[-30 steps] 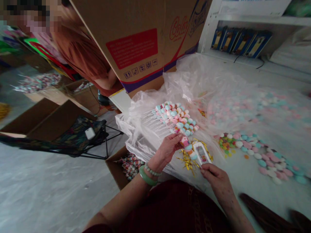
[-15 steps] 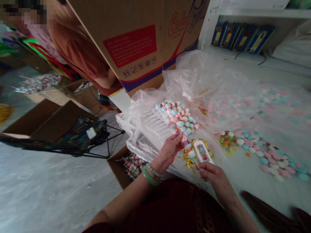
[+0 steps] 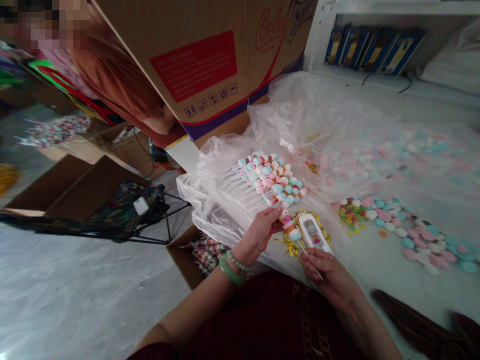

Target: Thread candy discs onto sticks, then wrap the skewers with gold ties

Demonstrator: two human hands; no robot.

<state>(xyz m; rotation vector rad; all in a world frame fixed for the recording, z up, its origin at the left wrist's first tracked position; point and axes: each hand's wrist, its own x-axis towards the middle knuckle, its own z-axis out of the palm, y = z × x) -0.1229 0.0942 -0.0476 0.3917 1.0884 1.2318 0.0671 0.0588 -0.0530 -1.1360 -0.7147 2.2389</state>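
My left hand (image 3: 263,229), with a bangle and beads at the wrist, pinches the upper end of a candy skewer (image 3: 293,234) of pink, white and blue sweets. My right hand (image 3: 325,270) is closed on the skewer's thin white stick, which slants down between the fingers. Whether a clear wrapper covers the sweets is hard to tell. Just beyond the hands lie gold twist ties (image 3: 290,248) and a white pack (image 3: 312,230) with a printed panel. Several finished-looking candy skewers (image 3: 268,175) lie in a row on plastic film, sticks pointing left.
Loose pastel sweets (image 3: 423,242) and small coloured gummies (image 3: 351,212) are spread on the table at right. A large carton (image 3: 210,65) stands at the back. Below left, an open box (image 3: 183,260) holds more skewers, near a folding chair (image 3: 123,210). A co-worker's sleeve (image 3: 112,75) shows behind.
My right hand has shifted slightly down and turned, and more of the white stick shows in it. My left hand keeps its pinch on the candy skewer. The view has tilted a little.
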